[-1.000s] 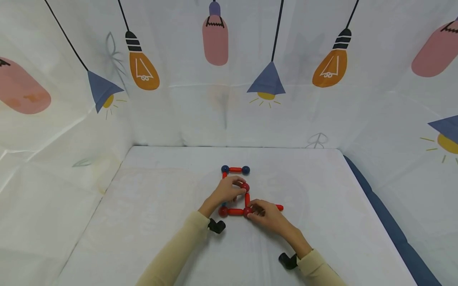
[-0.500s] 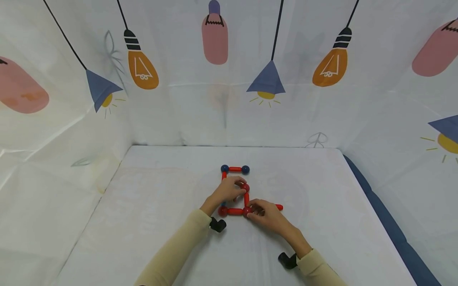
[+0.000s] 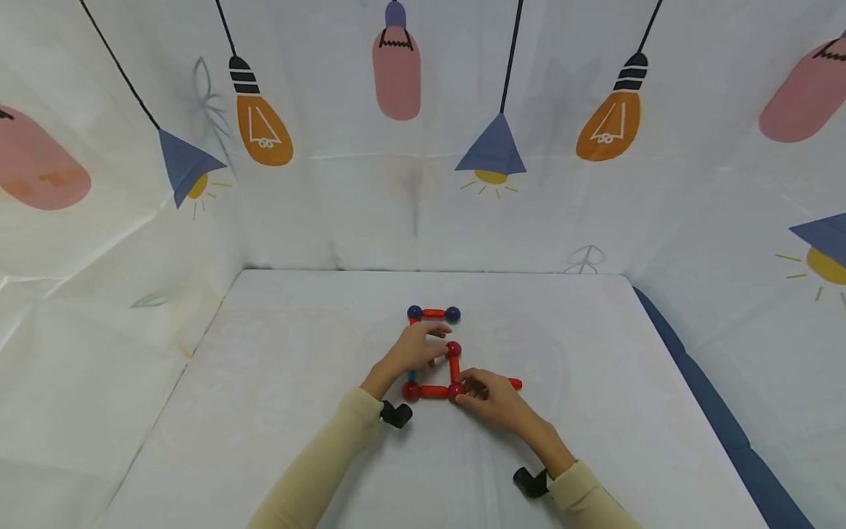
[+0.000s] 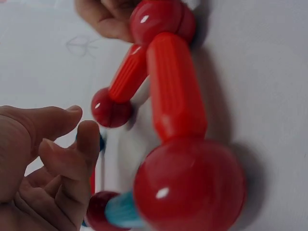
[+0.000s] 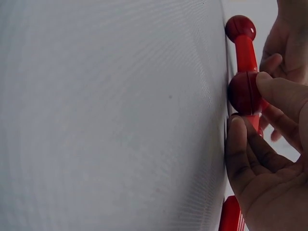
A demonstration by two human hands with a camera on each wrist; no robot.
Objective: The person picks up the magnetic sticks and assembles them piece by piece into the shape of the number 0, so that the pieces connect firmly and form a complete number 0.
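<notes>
Red balls and ribbed rods join into a shape on the table. My right hand [image 3: 496,397] pinches the red corner ball [image 3: 454,392], its thumb on the ball in the right wrist view and fingers beside a red piece below it. From that ball one red rod [image 3: 433,392] runs left to another red ball [image 3: 410,391]; a second rod [image 3: 454,368] runs back to a far red ball [image 3: 453,349]. My left hand [image 3: 415,348] hovers over the shape's left side, thumb and fingers apart, holding nothing; the left wrist view shows a gap between it and the far ball [image 4: 111,108].
Behind the left hand, a red rod [image 3: 433,314] links two dark blue balls [image 3: 414,313]. A teal rod [image 4: 122,211] leaves the near left ball. Another red rod [image 3: 515,383] lies right of my right hand. Fabric walls surround the white table [image 3: 297,441].
My left hand has let go of the far red ball and drawn slightly left, its fingers spreading. The right hand stays at the corner ball.
</notes>
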